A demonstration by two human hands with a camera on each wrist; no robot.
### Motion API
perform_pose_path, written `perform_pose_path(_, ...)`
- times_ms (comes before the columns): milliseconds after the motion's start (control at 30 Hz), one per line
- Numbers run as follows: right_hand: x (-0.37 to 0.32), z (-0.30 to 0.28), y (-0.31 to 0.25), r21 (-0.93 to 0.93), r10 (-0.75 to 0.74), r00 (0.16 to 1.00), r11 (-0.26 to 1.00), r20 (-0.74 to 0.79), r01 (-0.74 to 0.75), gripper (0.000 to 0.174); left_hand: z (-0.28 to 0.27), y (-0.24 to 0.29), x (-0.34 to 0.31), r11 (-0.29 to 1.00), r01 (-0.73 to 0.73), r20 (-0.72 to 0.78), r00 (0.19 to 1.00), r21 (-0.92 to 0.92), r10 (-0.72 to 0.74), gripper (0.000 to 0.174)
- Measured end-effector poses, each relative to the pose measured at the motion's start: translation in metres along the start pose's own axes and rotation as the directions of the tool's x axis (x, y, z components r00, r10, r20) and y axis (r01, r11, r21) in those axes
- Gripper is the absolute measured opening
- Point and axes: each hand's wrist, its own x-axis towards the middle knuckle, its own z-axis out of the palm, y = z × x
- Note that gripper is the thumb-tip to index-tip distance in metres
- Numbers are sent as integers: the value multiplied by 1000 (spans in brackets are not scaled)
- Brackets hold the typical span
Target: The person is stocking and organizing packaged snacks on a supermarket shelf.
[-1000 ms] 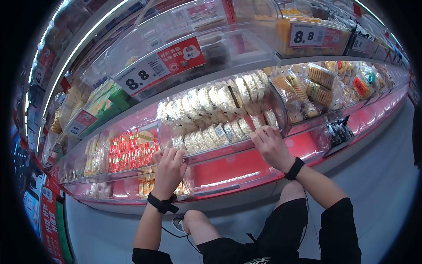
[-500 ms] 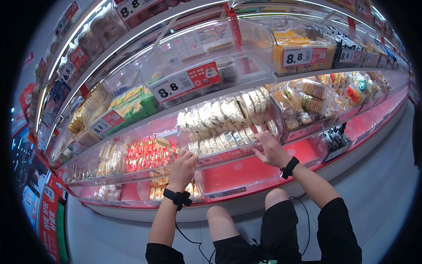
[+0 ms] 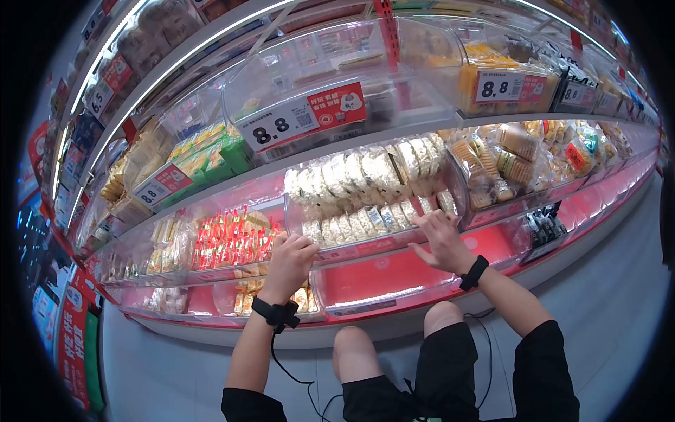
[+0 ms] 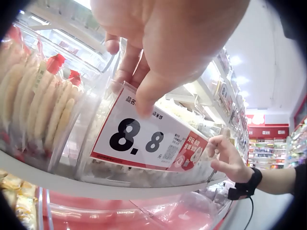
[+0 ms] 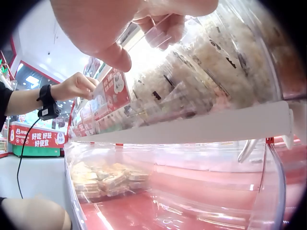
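Observation:
Both hands are at the front rim of a clear plastic bin that holds rows of bagged puffed rice cakes. My left hand grips the rim near its left corner. In the left wrist view its thumb lies over the front of the 8.8 price tag, and its fingers reach behind it. Toward the right end, my right hand holds the same rim. The right wrist view shows that thumb at the end of the tag and the fingers curled over the rim on the rice cake side.
Red-wrapped snacks fill the neighbouring bin on the left, and bagged biscuits the one on the right. A shelf with a large 8.8 tag overhangs from behind. Below is a lower shelf with a red base and packets.
The head view has shifted and tilted. Both hands stay at the bin's front rim. My right thumb, tucked in earlier, now sticks out to the left.

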Motion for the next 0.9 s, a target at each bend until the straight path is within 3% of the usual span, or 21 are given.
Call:
perform_pose_path(100, 4, -11, -7, 60, 50, 999, 997, 19, -51, 42, -5, 0, -4, 1000, -1, 16, 1000, 5, 1, 15)
perform_pose_path(233, 21, -21, -26, 59, -89, 992, 994, -93, 95, 31, -14, -1, -7, 999, -5, 16, 1000, 51, 5, 23)
perform_pose_path(300, 33, -13, -28, 121, -151, 989, 981, -3, 150, 29, -14, -2, -12, 998, 1, 38, 999, 65, -3, 25)
perform_pose_path(433, 51, -1, -32, 113, -231, 972, 968, 42, 225, 18, -13, -5, -15, 988, -10, 37, 999, 154, 5, 18)
perform_pose_path(567, 56, 6, -23, 122, -306, 951, 946, 38, 299, 14, -10, -4, -17, 991, 14, 12, 1000, 130, -16, 12)
perform_pose_path(900, 51, 15, -21, 286, -226, 972, 929, -68, 236, 14, -5, -4, -19, 996, 55, 3, 998, 64, -56, 15)
